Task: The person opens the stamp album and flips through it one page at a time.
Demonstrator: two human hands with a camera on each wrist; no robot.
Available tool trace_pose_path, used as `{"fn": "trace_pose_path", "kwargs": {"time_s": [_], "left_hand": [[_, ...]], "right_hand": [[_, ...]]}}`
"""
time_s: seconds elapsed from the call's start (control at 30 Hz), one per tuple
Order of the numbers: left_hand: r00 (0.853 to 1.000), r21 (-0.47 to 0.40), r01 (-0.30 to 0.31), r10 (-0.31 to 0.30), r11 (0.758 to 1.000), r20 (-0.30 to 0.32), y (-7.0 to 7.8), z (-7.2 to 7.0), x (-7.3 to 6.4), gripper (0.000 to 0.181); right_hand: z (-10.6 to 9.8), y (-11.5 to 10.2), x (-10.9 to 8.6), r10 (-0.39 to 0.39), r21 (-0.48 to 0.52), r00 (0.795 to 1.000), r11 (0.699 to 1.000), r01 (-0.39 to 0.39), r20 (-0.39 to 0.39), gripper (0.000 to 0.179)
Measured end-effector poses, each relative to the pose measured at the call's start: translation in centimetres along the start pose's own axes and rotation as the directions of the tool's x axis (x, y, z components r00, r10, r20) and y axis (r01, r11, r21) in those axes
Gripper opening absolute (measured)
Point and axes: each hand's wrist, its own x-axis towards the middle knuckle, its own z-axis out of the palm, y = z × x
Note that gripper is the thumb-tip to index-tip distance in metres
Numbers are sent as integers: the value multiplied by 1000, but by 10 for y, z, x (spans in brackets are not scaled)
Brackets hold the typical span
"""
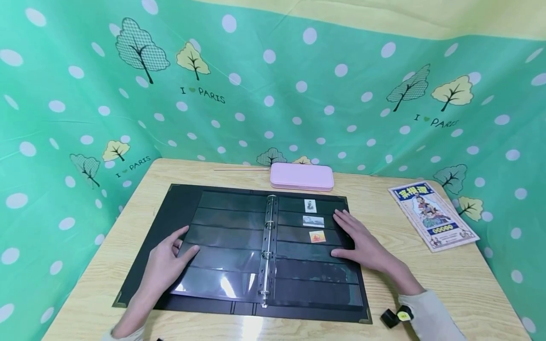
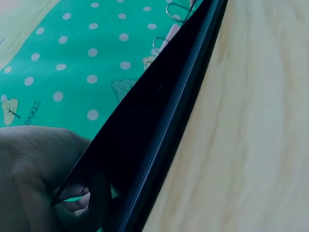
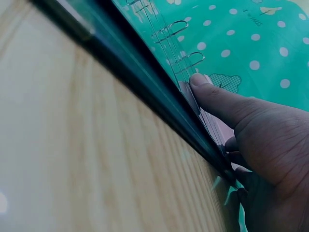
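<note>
An open black stamp album (image 1: 145, 246) lies on the table, with clear-pocketed black pages on metal rings (image 1: 268, 241). My left hand (image 1: 164, 263) holds the outer edge of the left page (image 1: 230, 237), thumb over it and some fingers behind; in the left wrist view this black page (image 2: 130, 125) slants up off the cover. On the right page (image 1: 315, 274), three stamps sit in the upper rows: a pale portrait stamp (image 1: 310, 205), a grey-blue stamp (image 1: 313, 221) and an orange stamp (image 1: 317, 236). My right hand (image 1: 367, 244) rests at that page's outer edge, fingers spread.
Behind the album are a pink case (image 1: 302, 176) and a thin stick (image 1: 241, 169). A colourful printed booklet (image 1: 432, 215) lies at the right on the wooden table (image 1: 443, 284). A green dotted cloth (image 1: 298, 85) hangs around the back and sides.
</note>
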Motion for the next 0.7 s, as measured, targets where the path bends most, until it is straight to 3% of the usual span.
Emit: {"fn": "trace_pose_path", "kwargs": {"time_s": [0.27, 0.57, 0.7], "left_hand": [[989, 32, -80, 83, 996, -119, 0, 8, -5, 62], [990, 42, -84, 88, 996, -106, 2, 14, -7, 63], [994, 50, -75, 78, 996, -77, 2, 13, -7, 75]], "right_hand": [[0, 0, 1, -3, 0, 1000, 1000, 3, -2, 106], [0, 3, 0, -22, -41, 1000, 999, 22, 4, 102], [-2, 3, -1, -26, -46, 1000, 999, 25, -8, 93]]}}
